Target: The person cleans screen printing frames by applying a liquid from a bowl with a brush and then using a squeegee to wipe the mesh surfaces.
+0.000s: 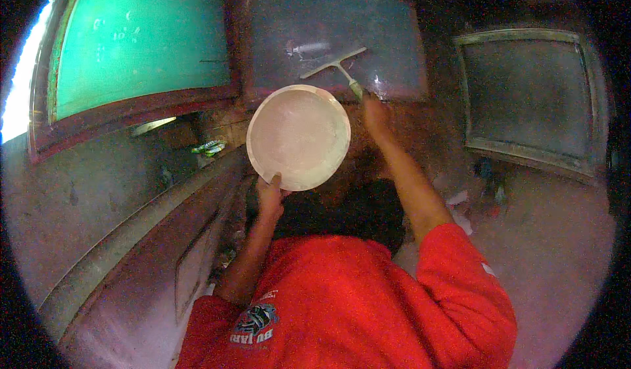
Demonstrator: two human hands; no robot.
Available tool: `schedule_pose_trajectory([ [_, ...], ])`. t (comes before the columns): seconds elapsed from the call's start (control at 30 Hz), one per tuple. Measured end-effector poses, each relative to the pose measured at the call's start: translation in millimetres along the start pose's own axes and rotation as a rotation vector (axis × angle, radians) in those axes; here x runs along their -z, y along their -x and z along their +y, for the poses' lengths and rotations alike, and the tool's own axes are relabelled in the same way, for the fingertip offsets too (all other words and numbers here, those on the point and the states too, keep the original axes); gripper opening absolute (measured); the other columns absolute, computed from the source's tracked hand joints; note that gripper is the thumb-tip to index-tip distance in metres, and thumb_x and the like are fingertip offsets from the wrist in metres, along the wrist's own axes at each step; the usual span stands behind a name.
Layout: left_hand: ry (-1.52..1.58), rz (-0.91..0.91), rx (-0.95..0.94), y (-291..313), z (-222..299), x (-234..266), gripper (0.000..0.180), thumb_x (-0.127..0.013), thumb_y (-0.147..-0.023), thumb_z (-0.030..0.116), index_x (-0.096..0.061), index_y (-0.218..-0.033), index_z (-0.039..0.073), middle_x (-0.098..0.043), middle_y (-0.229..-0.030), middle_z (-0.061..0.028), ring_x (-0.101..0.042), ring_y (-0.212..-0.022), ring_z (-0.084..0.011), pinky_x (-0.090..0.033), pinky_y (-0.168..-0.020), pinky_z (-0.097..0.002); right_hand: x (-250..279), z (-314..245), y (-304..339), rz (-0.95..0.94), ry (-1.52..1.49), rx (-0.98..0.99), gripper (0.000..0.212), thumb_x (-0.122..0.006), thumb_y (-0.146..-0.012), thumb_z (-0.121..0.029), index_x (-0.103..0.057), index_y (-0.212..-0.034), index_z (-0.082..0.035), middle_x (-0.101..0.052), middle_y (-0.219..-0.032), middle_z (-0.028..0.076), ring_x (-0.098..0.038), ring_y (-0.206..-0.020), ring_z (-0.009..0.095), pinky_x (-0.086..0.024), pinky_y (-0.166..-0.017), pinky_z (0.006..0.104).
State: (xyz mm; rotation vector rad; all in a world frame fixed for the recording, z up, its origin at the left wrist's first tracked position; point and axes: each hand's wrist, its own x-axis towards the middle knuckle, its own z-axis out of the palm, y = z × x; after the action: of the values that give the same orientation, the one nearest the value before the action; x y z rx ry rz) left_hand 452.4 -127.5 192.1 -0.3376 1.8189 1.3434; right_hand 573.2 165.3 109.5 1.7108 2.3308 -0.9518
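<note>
My left hand [271,196] grips the lower rim of a round, shallow, pale basin [301,139], its thumb over the edge and its other fingers hidden behind. The basin's inside faces me, with a whitish film on it. Farther up and to the right, my right hand [376,112] is closed round the green handle of a squeegee [338,65]. The wide bar of the squeegee slants across the front of a dark framed screen [335,24]; whether it touches the surface I cannot tell. Two shiny pale patches show on that screen near the bar.
A green framed screen [141,47] stands at the left, beside a bright opening. Another dark screen in a pale frame [526,93] leans at the right. A long ledge [131,221] runs along the left, with a green-and-white packet [209,147] near its far end.
</note>
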Motion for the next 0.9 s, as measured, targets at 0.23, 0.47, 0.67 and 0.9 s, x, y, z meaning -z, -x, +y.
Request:
schedule_pose_trajectory([
  [0.23,0.023,-0.002,-0.003,1,3,2,0.038,-0.052,-0.086,0.011,-0.042,-0.122,0.001,-0.056,-0.110,-0.0138,-0.060,-0.088,-0.0247,-0.055,-0.058,-0.0332,-20,44,-10,0.152,0.305,0.161,0.034,-0.034,-0.093,-0.024,-0.057,-0.106,-0.003,-0.062,-0.081,0.022,-0.060,-0.076,0.038,-0.047,-0.068,0.0471],
  [0.47,-0.015,-0.003,-0.055,-4,7,-8,0.042,-0.051,-0.086,0.011,-0.040,-0.125,0.001,-0.055,-0.112,-0.0142,-0.059,-0.090,-0.0257,-0.055,-0.062,-0.0356,12,28,11,0.263,0.061,0.081,0.024,-0.050,-0.088,-0.019,-0.059,-0.106,-0.004,-0.062,-0.086,0.019,-0.061,-0.074,0.033,-0.048,-0.064,0.0439],
  [0.67,-0.082,-0.148,-0.125,-15,13,-51,0.039,-0.051,-0.086,0.010,-0.043,-0.123,0.001,-0.056,-0.111,-0.0144,-0.059,-0.089,-0.0264,-0.055,-0.066,-0.0383,28,118,0,0.650,-0.402,0.169,0.030,-0.055,-0.088,-0.018,-0.057,-0.114,-0.003,-0.063,-0.088,0.012,-0.058,-0.067,0.020,-0.047,-0.059,0.0343],
  [0.9,-0.218,-0.196,-0.103,-22,31,-145,0.036,-0.051,-0.084,0.008,-0.047,-0.117,-0.003,-0.060,-0.100,-0.0149,-0.062,-0.079,-0.0252,-0.054,-0.058,-0.0342,110,167,55,0.451,-0.894,-0.161,0.033,-0.052,-0.091,-0.021,-0.054,-0.119,-0.004,-0.061,-0.089,0.005,-0.055,-0.066,0.011,-0.046,-0.055,0.0245],
])
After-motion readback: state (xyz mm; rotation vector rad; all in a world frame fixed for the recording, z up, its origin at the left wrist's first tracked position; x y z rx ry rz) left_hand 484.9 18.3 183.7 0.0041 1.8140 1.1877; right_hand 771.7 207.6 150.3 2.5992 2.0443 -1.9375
